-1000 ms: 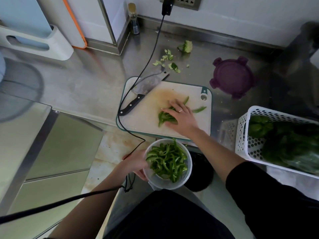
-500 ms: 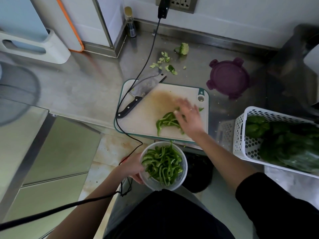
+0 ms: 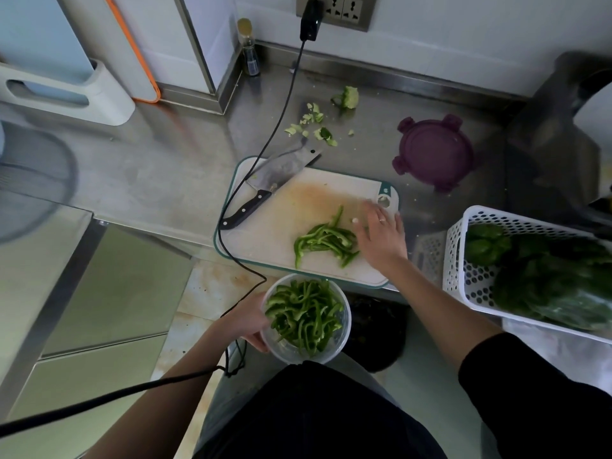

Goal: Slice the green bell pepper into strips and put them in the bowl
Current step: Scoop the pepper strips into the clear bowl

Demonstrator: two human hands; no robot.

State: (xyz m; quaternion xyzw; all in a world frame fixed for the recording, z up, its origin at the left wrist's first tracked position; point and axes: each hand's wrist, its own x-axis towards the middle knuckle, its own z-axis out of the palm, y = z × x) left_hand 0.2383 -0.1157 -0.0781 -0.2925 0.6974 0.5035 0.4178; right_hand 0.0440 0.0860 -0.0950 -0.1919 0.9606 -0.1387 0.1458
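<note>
Since the earlier frame, the right hand (image 3: 381, 238) has slid rightward off the cut green pepper strips (image 3: 326, 241), fingers extended and released. The left hand (image 3: 250, 321) grips the clear round plastic bowl (image 3: 342, 339) below the white cutting board (image 3: 265, 233). Risk: a misaligned sweep drops strips past the rim.

On the steel counter (image 3: 139, 167) we see a purple round lid (image 3: 434, 153) with clip tabs lying flat, to the right of the far scraps. At the right edge a white perforated basket (image 3: 458, 260) holds dark leafy greens (image 3: 549, 279). A black cable (image 3: 281, 117) runs from a plug (image 3: 310, 19) in the wall socket (image 3: 344, 9) at the far side, down across the counter and off its near edge. Beside the socket, a small glass bottle (image 3: 247, 48) stands in the corner against the wall. At the far left we see a white holder (image 3: 102, 94) with a pale blue board in it, and an orange-rimmed board (image 3: 132, 48) leaning upright next to it.
</note>
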